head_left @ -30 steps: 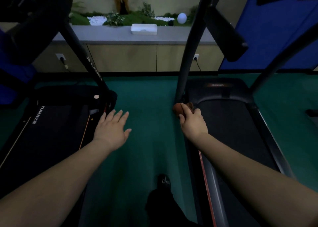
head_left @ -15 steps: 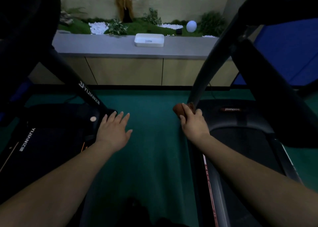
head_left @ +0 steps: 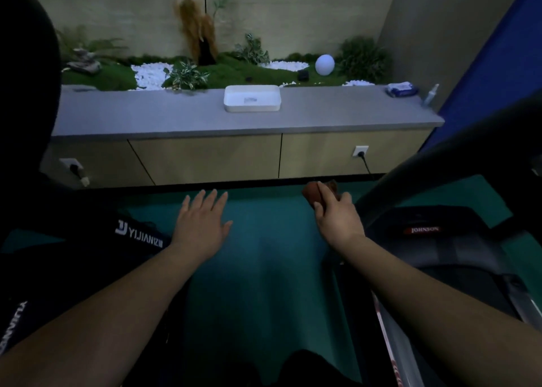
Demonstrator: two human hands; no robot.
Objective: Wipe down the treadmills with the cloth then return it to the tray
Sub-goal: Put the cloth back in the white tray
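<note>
My right hand (head_left: 335, 218) grips a bunched reddish-brown cloth (head_left: 312, 192), held in the air beside the black upright of the right treadmill (head_left: 445, 240). My left hand (head_left: 201, 220) hovers flat with straight fingers over the green floor, just right of the left treadmill (head_left: 88, 240). A white tray (head_left: 252, 99) sits on the grey counter (head_left: 146, 113) straight ahead, holding only a small pale slip.
Wooden cabinets with wall sockets run under the counter. Plants, white pebbles and a white globe lamp (head_left: 324, 64) line the back. A blue wipes pack (head_left: 401, 89) and a spray bottle (head_left: 430, 94) stand at the counter's right end. Green floor (head_left: 264, 269) separates the treadmills.
The view has risen and moved forward toward the counter; tray and counter look closer. My right hand has lifted the cloth off the right treadmill's base. My left hand stays flat.
</note>
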